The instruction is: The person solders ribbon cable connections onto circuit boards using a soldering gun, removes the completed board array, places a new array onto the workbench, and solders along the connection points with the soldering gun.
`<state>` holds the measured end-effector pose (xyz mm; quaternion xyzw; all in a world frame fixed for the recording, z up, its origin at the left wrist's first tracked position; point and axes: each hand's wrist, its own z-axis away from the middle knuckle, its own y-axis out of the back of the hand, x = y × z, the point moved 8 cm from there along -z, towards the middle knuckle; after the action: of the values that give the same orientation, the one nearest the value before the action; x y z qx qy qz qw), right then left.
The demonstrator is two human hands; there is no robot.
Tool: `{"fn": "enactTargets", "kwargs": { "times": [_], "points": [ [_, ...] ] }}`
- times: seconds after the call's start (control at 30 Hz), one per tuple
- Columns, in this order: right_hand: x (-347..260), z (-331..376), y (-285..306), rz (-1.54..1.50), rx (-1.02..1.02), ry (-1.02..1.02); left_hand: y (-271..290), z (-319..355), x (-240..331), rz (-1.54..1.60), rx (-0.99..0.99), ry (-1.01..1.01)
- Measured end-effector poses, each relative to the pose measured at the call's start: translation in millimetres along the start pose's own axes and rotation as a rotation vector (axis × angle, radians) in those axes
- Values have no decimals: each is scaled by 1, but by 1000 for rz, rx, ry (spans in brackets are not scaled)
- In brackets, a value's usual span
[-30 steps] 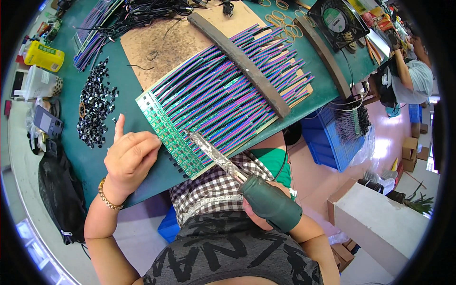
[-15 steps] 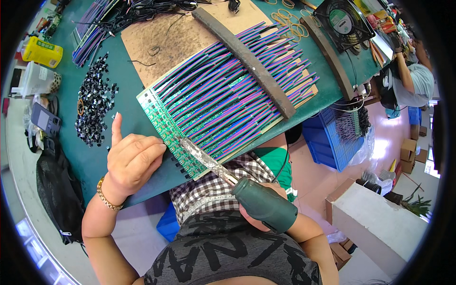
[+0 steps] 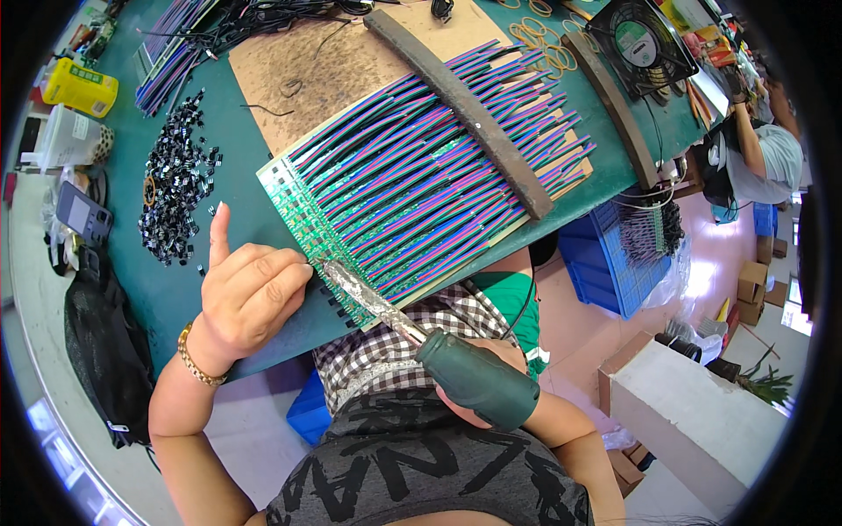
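My right hand (image 3: 495, 368) grips the green handle of a soldering iron (image 3: 456, 368). Its foil-wrapped shaft reaches up-left, and the tip (image 3: 326, 266) touches the near edge of a row of green circuit strips (image 3: 307, 215). Striped purple, green and blue wires (image 3: 421, 167) fan out from those strips under a dark weight bar (image 3: 460, 110). My left hand (image 3: 250, 294) rests on the green table right beside the tip, fingers curled, thumb raised, seemingly pinching something thin; I cannot make it out. A gold bracelet sits on that wrist.
A pile of small black parts (image 3: 180, 188) lies left of the strips. A yellow container (image 3: 81, 86), a white jug and a phone (image 3: 83, 213) sit at the far left. A fan (image 3: 645, 44) and a second bar (image 3: 618, 105) lie at the back right; another person (image 3: 763, 153) works there.
The view has shifted slightly. My left hand and the iron tip have stayed together at the near edge of the strips, moving a little along the row.
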<state>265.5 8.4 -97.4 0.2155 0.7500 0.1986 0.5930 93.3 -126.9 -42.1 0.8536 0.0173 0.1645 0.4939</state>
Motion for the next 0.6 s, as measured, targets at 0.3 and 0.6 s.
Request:
{"fn": "enactTargets", "kwargs": {
  "times": [0.3,0.6],
  "points": [
    [6,2,-2,-57,49,-86,-1,0,-4,72,-40,11],
    [20,13,-6,-134,61,-255,-2,1,-5,100,-38,-18]
  ]
}}
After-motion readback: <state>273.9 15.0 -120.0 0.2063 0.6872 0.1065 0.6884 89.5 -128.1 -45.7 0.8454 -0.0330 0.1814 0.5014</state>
